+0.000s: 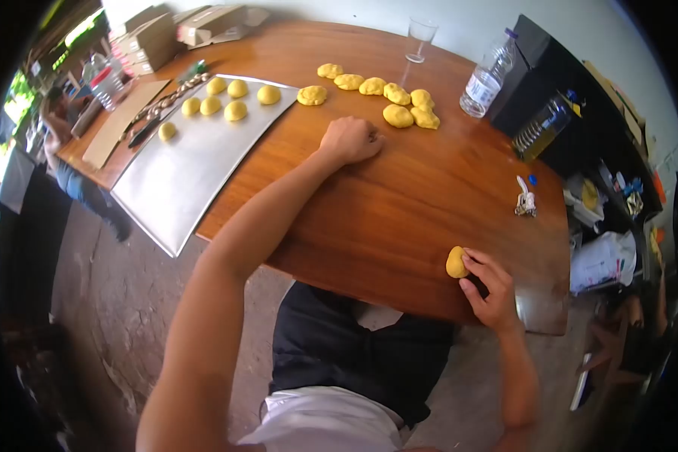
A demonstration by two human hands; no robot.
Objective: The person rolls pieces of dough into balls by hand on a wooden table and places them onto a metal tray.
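Observation:
My right hand [493, 290] pinches a yellow dough ball [456, 262] near the front edge of the wooden table. My left hand [352, 141] rests on the table farther back with its fingers curled under; whatever lies beneath them, if anything, is hidden. Just beyond it lie several rough yellow dough lumps [398, 115], some touching one another. To the left, a metal baking tray [181, 177] bears several smooth, round dough balls [235, 111] on its far half. The tray overhangs the table's front edge.
A drinking glass [420, 39], a water bottle [486, 79] and a bottle of yellow liquid [539, 128] stand at the back right. White crumpled scraps [526, 200] lie on the right. Cardboard boxes [147, 38] are stacked back left. Another person [75, 166] is at the far left.

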